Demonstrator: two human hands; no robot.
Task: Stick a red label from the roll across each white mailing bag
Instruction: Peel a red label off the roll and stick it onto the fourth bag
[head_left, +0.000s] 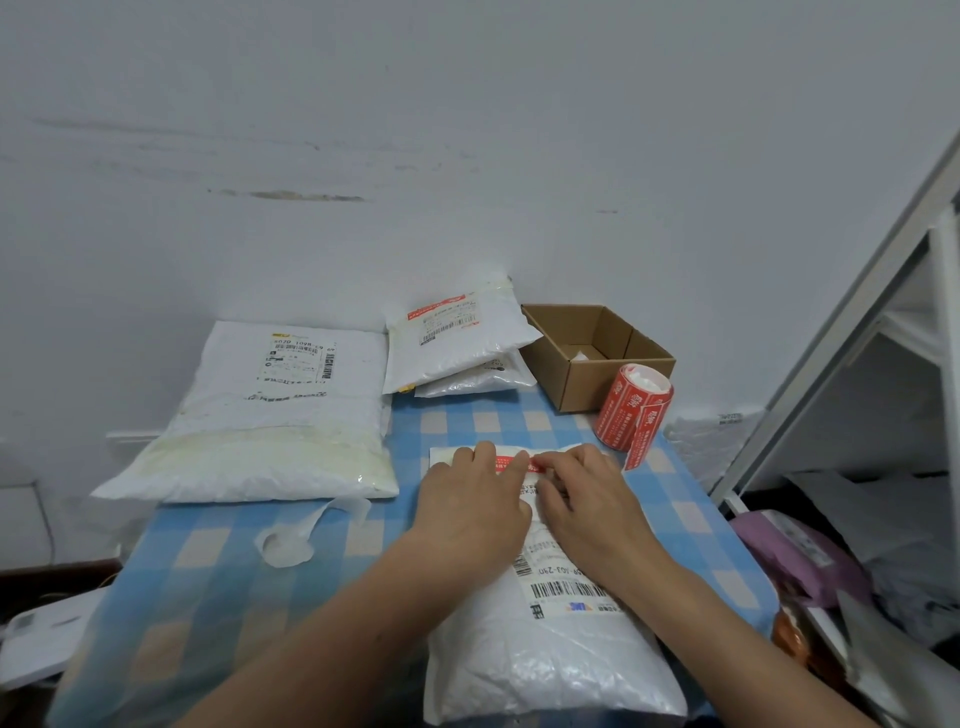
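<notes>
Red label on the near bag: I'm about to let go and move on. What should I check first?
1. Red label laid across the far end of the near bag: ok.
2. Label pressed flat end to end: cannot tell; left hand and right hand cover part of it.
3. Label roll at hand: ok, standing right of the bag, tail loose.
4. Large bag on the left labelled: not ok, no red label shows.
5. Top bag of the far stack labelled: ok.
</notes>
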